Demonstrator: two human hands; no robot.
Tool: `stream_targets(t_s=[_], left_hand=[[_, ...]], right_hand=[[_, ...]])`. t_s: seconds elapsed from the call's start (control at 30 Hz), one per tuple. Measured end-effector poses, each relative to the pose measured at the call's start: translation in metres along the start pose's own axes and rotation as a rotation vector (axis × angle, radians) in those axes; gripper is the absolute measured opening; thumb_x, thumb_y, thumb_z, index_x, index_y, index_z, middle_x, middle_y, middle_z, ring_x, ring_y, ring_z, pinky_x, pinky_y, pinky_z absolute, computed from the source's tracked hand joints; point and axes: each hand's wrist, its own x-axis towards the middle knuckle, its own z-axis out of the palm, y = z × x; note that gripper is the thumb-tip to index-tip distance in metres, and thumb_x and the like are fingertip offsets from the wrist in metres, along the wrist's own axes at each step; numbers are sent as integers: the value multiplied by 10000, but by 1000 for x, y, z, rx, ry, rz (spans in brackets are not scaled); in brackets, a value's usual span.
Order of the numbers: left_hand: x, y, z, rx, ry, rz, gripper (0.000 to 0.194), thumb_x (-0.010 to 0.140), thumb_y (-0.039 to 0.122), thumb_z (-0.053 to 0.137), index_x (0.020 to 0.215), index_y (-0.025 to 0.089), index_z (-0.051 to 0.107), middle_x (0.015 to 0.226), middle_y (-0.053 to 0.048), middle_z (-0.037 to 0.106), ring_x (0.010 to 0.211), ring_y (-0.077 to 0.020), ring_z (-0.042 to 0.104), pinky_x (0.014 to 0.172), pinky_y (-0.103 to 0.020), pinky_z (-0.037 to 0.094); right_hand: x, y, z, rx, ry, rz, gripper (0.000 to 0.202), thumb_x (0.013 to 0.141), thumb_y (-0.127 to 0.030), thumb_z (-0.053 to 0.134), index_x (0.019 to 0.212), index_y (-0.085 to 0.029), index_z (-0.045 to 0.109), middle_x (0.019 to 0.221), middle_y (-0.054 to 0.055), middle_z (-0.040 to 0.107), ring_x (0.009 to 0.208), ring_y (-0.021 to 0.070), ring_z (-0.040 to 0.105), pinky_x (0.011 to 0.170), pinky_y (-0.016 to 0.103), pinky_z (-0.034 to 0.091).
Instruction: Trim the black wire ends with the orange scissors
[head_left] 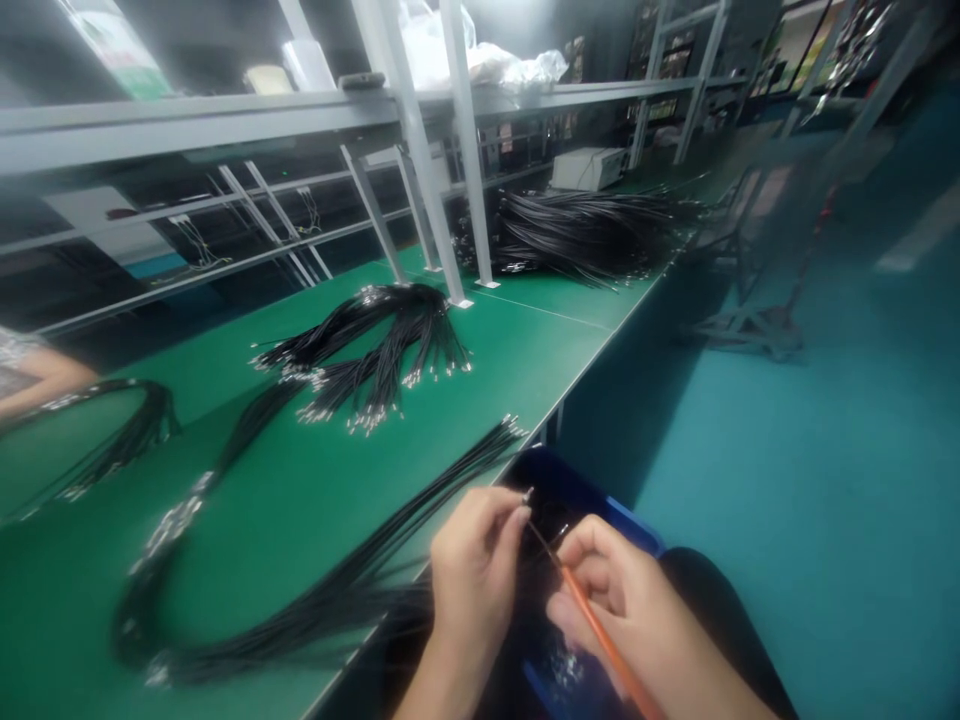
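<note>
Between its thumb and fingertips my left hand (480, 560) pinches a small metal-ended piece (528, 495). My right hand (607, 590) is closed around an orange-handled tool (600, 630), whose thin dark shaft points up to my left fingertips. Both hands are over a blue bin (630, 525) at the table's front edge. A long bundle of black cables (300, 615) curves across the green table (255, 540) and runs towards my left hand. Further back lies another black cable bundle (382, 330) with pale metal ends.
A large cable pile (585, 230) and a white box (589, 168) are at the back. White posts (431, 170) hold up a shelf (195, 115) over the table. At the left edge another person's arm (56, 375) is beside more cables (150, 410). A wheeled frame (750, 330) stands on the floor.
</note>
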Motion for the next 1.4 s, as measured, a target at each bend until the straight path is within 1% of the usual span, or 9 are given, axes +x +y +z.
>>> stream_targets(t_s=[0.1,0.3,0.47,0.53,0.6,0.73,0.97,1.27,1.4], left_hand=[[-1,1,-3,-18,-54,-43,74,842,159,577,827,195,641,769,3,652,691,-130,596,628,-220,444],[1,5,-12,-229,-163,-98,85,859,186,567,829,196,646,784,-4,651,740,-145,608,685,-237,456],[1,5,-16,-320,-177,-178,87,849,223,587,802,188,652,766,-9,647,730,-154,603,674,-245,459],[1,6,-16,-315,-162,-197,81,847,228,589,810,190,650,766,-6,647,728,-152,601,670,-242,459],[0,8,-15,-263,-128,-186,73,840,216,595,791,191,643,747,3,639,706,-141,590,659,-230,450],[-3,18,-10,-138,-107,-110,88,818,181,608,731,186,622,681,23,607,623,-111,546,598,-204,416],[-5,24,-8,-139,-160,-105,124,826,199,594,706,179,619,669,17,618,594,-110,546,570,-204,412],[-1,16,-18,-367,-225,-281,132,812,259,622,717,170,643,679,3,615,646,-135,543,607,-219,411],[2,10,-24,-497,-218,-347,133,799,276,642,741,158,657,693,-4,612,674,-138,540,642,-225,419]], right_hand=[[-1,0,-5,55,-23,-41,250,700,-119,653,784,-205,435,560,-86,547,460,49,468,424,146,336],[3,3,-17,238,-289,-59,278,759,-310,684,831,-190,444,599,-32,634,304,-1,352,328,132,231],[4,5,-15,311,-335,-76,276,749,-303,688,827,-187,451,605,-22,636,306,1,357,321,132,199],[2,3,-12,248,-261,-68,278,720,-242,702,817,-198,445,563,-60,591,319,8,350,325,132,216],[-1,2,-9,188,-41,-148,311,688,-181,718,834,-214,446,554,-91,538,387,35,419,376,137,313],[2,3,2,119,414,-514,327,727,-218,696,952,-248,461,795,-14,630,719,137,623,663,256,511],[16,-5,16,151,481,-585,296,738,-215,670,945,-260,464,790,-11,642,716,152,645,630,263,537],[2,-8,5,83,366,-443,316,733,-247,704,925,-260,453,831,14,658,770,180,637,681,297,516],[-3,-15,-14,120,-66,-245,281,702,-213,720,827,-222,468,757,12,689,589,116,584,550,230,462]])
